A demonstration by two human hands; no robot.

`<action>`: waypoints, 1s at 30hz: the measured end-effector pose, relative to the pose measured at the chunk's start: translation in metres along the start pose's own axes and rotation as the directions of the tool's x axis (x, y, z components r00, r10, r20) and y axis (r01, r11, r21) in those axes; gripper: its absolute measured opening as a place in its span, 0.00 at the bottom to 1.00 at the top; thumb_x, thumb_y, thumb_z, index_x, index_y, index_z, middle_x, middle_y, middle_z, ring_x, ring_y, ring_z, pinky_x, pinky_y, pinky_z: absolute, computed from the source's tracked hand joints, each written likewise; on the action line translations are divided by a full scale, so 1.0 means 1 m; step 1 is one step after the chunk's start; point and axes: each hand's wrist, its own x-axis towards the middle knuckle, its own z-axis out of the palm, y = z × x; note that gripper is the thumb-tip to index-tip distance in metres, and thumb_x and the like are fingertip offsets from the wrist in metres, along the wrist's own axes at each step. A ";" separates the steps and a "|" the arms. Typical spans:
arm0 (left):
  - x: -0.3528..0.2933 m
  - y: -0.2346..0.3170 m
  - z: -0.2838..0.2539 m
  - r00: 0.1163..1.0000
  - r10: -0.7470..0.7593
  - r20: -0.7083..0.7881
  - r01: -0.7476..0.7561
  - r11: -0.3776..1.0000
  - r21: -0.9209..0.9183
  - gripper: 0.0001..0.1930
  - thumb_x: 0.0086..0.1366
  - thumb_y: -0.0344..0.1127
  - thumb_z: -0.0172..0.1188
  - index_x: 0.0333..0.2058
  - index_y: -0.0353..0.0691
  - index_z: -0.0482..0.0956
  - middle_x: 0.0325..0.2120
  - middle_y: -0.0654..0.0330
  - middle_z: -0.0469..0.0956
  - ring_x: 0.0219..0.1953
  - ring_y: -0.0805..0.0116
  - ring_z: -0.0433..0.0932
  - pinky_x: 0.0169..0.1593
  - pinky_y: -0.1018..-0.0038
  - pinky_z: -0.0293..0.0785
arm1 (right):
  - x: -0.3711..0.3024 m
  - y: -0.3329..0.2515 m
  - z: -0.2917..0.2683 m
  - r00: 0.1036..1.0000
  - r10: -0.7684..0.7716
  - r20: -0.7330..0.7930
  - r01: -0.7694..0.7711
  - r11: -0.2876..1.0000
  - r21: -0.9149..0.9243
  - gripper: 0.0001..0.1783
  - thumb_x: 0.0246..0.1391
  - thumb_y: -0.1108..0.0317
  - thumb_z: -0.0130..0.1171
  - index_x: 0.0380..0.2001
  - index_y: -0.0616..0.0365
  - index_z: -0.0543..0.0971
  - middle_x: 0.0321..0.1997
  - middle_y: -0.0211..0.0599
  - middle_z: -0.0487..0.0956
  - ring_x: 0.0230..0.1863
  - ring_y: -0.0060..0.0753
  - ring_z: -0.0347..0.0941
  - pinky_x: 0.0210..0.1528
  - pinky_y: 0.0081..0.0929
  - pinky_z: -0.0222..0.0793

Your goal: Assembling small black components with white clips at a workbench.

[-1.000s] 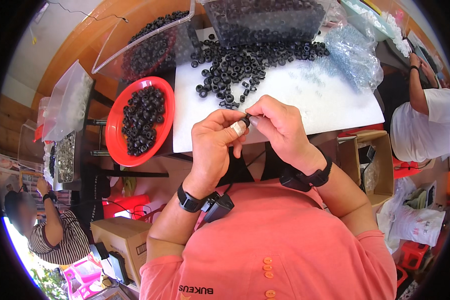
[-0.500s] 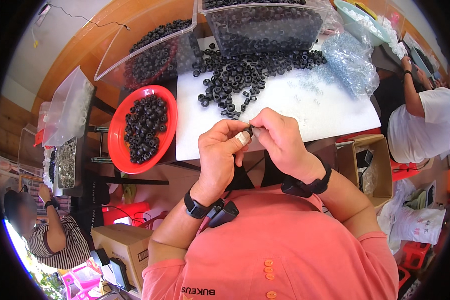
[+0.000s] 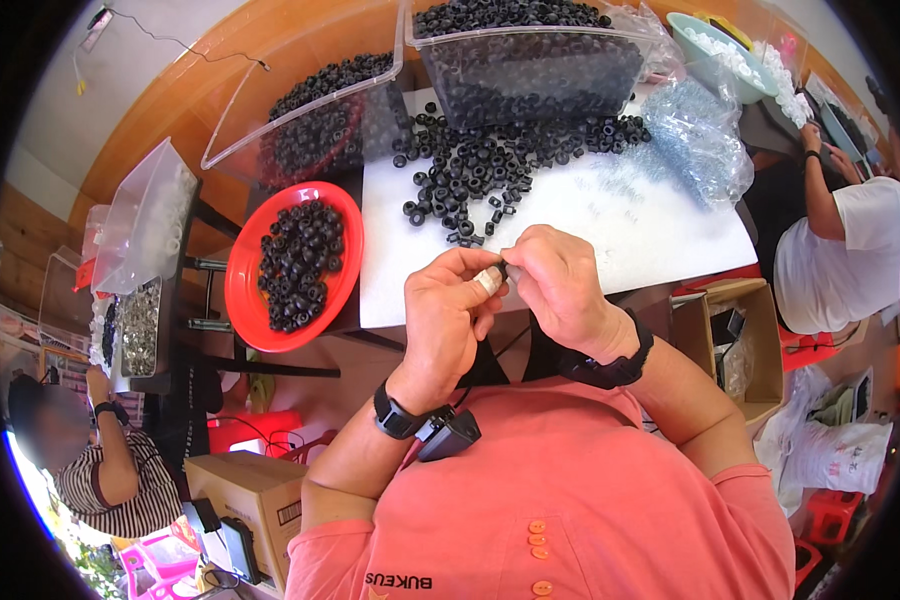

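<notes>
Between left hand (image 3: 442, 315) and right hand (image 3: 562, 290), pinched, a black piece (image 3: 504, 270).

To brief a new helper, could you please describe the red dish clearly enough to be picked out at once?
Find the white work surface in front of the person in the coral shirt. Just beyond its left edge is a shallow, oval-looking red dish heaped with black parts. Unlike the clear bins beyond it, the dish is opaque and bright red.

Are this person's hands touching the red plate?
Apart: the head view shows white board between the red plate and the left hand; the right hand is farther off.
</notes>
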 end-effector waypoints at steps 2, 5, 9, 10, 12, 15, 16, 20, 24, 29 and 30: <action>0.000 -0.001 0.000 1.000 -0.008 -0.006 0.008 1.000 0.001 0.06 0.66 0.20 0.58 0.42 0.27 0.79 0.28 0.55 0.81 0.22 0.77 0.75 0.18 0.83 0.61 | -0.001 0.001 -0.002 0.999 0.021 0.035 -0.022 0.999 0.027 0.10 0.44 0.84 0.57 0.32 0.62 0.74 0.27 0.43 0.73 0.27 0.51 0.72 0.28 0.40 0.68; 0.002 0.001 0.000 1.000 -0.022 0.004 0.022 1.000 0.010 0.06 0.67 0.21 0.58 0.42 0.27 0.79 0.28 0.55 0.81 0.22 0.76 0.75 0.18 0.83 0.62 | -0.002 0.004 -0.009 0.954 0.258 0.155 -0.289 0.930 0.227 0.10 0.46 0.83 0.58 0.34 0.63 0.74 0.28 0.44 0.75 0.29 0.52 0.74 0.30 0.37 0.70; -0.003 0.008 0.005 0.998 -0.054 0.021 0.055 0.998 -0.023 0.06 0.68 0.21 0.58 0.42 0.27 0.79 0.27 0.54 0.81 0.22 0.75 0.75 0.18 0.83 0.63 | 0.002 0.004 -0.016 0.976 0.154 0.152 -0.184 0.959 0.216 0.10 0.47 0.83 0.58 0.35 0.63 0.75 0.29 0.43 0.75 0.29 0.51 0.74 0.31 0.36 0.70; -0.004 0.008 0.007 0.998 -0.060 0.029 0.060 0.998 -0.029 0.06 0.68 0.22 0.58 0.42 0.27 0.79 0.27 0.54 0.81 0.22 0.75 0.76 0.18 0.83 0.63 | 0.002 0.004 -0.016 0.977 0.153 0.149 -0.183 0.959 0.216 0.10 0.47 0.83 0.58 0.35 0.63 0.75 0.29 0.43 0.75 0.29 0.51 0.74 0.31 0.36 0.70; -0.003 0.007 0.007 0.998 -0.047 0.035 0.049 0.998 -0.040 0.06 0.68 0.22 0.58 0.42 0.27 0.79 0.28 0.53 0.82 0.22 0.74 0.77 0.19 0.82 0.64 | 0.002 0.002 -0.014 0.999 -0.013 0.051 0.010 0.998 0.060 0.12 0.46 0.83 0.59 0.36 0.62 0.75 0.28 0.42 0.73 0.28 0.49 0.72 0.29 0.38 0.68; -0.006 0.005 0.011 0.999 -0.007 0.042 0.008 1.000 -0.024 0.06 0.68 0.22 0.57 0.42 0.26 0.78 0.29 0.53 0.82 0.24 0.72 0.79 0.21 0.80 0.68 | -0.009 0.001 -0.011 1.000 0.025 0.004 -0.025 0.994 0.105 0.13 0.43 0.82 0.61 0.35 0.61 0.74 0.27 0.41 0.72 0.28 0.48 0.71 0.29 0.40 0.66; -0.007 0.004 0.012 0.999 0.020 0.044 -0.020 1.000 0.003 0.06 0.68 0.22 0.57 0.42 0.26 0.78 0.29 0.52 0.83 0.25 0.70 0.80 0.23 0.79 0.70 | -0.010 -0.002 -0.011 1.000 0.025 0.003 -0.025 0.994 0.105 0.13 0.43 0.82 0.61 0.35 0.61 0.74 0.27 0.41 0.72 0.28 0.48 0.71 0.29 0.40 0.66; -0.008 0.000 0.013 0.999 0.001 0.034 0.000 1.000 -0.021 0.06 0.68 0.22 0.57 0.41 0.26 0.79 0.30 0.52 0.83 0.26 0.69 0.81 0.28 0.77 0.74 | -0.016 -0.017 0.001 0.994 0.083 -0.077 -0.087 0.995 -0.051 0.16 0.35 0.78 0.64 0.31 0.58 0.72 0.26 0.40 0.70 0.27 0.48 0.69 0.29 0.41 0.64; -0.011 -0.004 0.014 0.999 0.031 0.044 -0.032 0.999 0.008 0.07 0.70 0.25 0.57 0.42 0.27 0.79 0.31 0.52 0.84 0.26 0.70 0.81 0.29 0.77 0.75 | -0.017 -0.016 0.008 0.985 0.049 -0.166 -0.085 0.973 -0.216 0.17 0.31 0.76 0.64 0.28 0.57 0.71 0.24 0.39 0.68 0.25 0.47 0.67 0.28 0.41 0.62; -0.015 0.006 0.015 0.995 -0.045 0.094 0.037 0.996 0.087 0.08 0.71 0.28 0.57 0.41 0.27 0.81 0.30 0.54 0.84 0.25 0.71 0.80 0.25 0.80 0.73 | -0.015 -0.007 -0.005 0.991 -0.008 -0.135 -0.019 0.980 -0.196 0.15 0.34 0.76 0.65 0.27 0.57 0.70 0.23 0.37 0.68 0.24 0.46 0.67 0.27 0.41 0.62; -0.013 0.005 0.011 0.989 -0.038 0.140 0.017 0.989 0.150 0.09 0.71 0.28 0.57 0.40 0.27 0.81 0.28 0.55 0.83 0.24 0.72 0.79 0.24 0.80 0.72 | -0.014 -0.007 -0.007 0.997 0.011 -0.075 -0.022 0.988 -0.151 0.15 0.35 0.76 0.65 0.27 0.56 0.70 0.22 0.37 0.69 0.23 0.46 0.68 0.26 0.40 0.62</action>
